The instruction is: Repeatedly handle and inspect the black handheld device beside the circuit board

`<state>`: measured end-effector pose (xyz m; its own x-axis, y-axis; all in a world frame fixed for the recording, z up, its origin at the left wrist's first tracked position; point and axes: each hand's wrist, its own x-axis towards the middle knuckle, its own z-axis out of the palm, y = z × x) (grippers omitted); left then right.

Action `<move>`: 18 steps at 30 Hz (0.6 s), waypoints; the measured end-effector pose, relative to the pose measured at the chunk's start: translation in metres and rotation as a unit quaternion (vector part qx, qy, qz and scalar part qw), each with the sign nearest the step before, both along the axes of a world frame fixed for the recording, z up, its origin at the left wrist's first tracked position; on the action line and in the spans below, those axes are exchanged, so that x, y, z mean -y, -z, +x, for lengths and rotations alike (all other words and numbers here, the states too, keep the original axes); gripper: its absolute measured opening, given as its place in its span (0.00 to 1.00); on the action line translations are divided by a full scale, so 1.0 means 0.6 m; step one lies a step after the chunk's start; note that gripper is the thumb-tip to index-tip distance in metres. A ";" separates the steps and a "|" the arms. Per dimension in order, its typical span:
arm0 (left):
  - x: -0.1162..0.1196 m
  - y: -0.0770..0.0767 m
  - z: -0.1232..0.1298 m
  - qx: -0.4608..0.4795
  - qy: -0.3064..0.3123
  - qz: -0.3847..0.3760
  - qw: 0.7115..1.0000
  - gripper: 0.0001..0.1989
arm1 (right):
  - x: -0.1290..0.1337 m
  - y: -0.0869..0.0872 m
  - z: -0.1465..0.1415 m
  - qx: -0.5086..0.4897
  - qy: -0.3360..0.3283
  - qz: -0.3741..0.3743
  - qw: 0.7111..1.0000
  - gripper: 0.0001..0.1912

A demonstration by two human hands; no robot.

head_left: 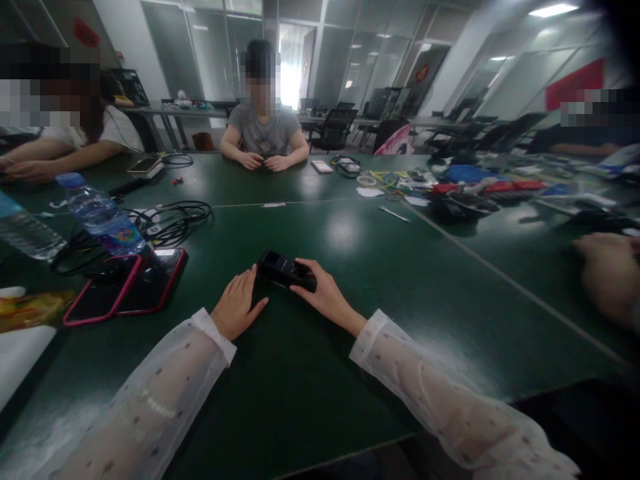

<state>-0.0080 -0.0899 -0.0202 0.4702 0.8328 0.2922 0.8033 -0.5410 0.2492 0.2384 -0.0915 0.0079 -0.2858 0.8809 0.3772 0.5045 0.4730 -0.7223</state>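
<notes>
A small black handheld device [281,265], with a darker screen and a row of small marks on its top face, lies on the green table in front of me. My right hand [323,293] grips its right end, thumb on the near side and fingers on the far side. Flat on the table to the left is my left hand [239,303], fingers stretched and thumb apart. Its fingertips are at the device's left end; whether they touch it I cannot tell. White sheer sleeves cover both of my forearms.
Left of me are two red-edged phones [163,283], a water bottle [103,213] and coiled black cables [187,213]. A wrench [395,213] lies farther back, near a pile of cables and tools [475,187]. People sit across and to both sides; one hand [610,273] rests at right.
</notes>
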 end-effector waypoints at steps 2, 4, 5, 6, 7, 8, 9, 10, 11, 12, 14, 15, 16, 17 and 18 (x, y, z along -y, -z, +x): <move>0.000 0.001 0.000 -0.005 -0.002 0.001 1.000 0.35 | 0.003 -0.008 0.000 -0.021 0.007 0.016 1.000 0.29; 0.000 0.002 -0.001 -0.012 -0.001 0.003 1.000 0.34 | 0.003 -0.016 0.004 -0.039 0.023 0.045 0.998 0.29; 0.000 0.002 -0.001 -0.016 0.001 0.003 1.000 0.33 | 0.001 -0.020 0.008 -0.047 0.036 0.063 0.996 0.28; 0.000 0.001 -0.001 -0.018 0.004 0.001 1.000 0.33 | -0.002 -0.023 0.014 -0.055 0.055 0.083 0.994 0.28; 0.000 0.001 -0.002 -0.020 0.006 0.000 1.000 0.33 | -0.006 -0.025 0.021 -0.062 0.079 0.102 0.990 0.28; 0.000 0.001 -0.002 -0.021 0.007 -0.001 1.000 0.33 | -0.011 -0.027 0.031 -0.067 0.106 0.120 0.985 0.29; 0.000 0.001 -0.002 -0.021 0.007 -0.002 1.000 0.33 | -0.018 -0.028 0.042 -0.071 0.137 0.133 0.979 0.28; 0.000 0.000 -0.002 -0.020 0.005 -0.002 1.000 0.33 | -0.024 -0.028 0.054 -0.072 0.167 0.142 0.973 0.28; 0.000 -0.001 -0.002 -0.019 0.002 -0.002 1.000 0.33 | -0.031 -0.029 0.067 -0.070 0.197 0.147 0.967 0.28; 0.000 -0.002 -0.002 -0.017 0.000 -0.005 1.000 0.33 | -0.038 -0.028 0.080 -0.066 0.224 0.152 0.960 0.28; 0.001 -0.004 -0.002 -0.012 0.001 -0.007 1.000 0.33 | -0.051 -0.026 0.106 -0.059 0.263 0.157 0.950 0.29; 0.001 -0.005 -0.001 -0.011 0.001 -0.008 1.000 0.33 | -0.057 -0.024 0.118 -0.059 0.281 0.161 0.944 0.29; 0.001 -0.007 -0.001 -0.012 0.000 -0.012 1.000 0.33 | -0.062 -0.022 0.129 -0.060 0.296 0.163 0.939 0.29; 0.002 -0.008 0.000 -0.015 0.000 -0.017 1.000 0.33 | -0.067 -0.018 0.138 -0.063 0.308 0.162 0.935 0.29; 0.002 -0.009 0.000 -0.018 -0.001 -0.023 1.000 0.33 | -0.071 -0.014 0.146 -0.068 0.320 0.156 0.932 0.29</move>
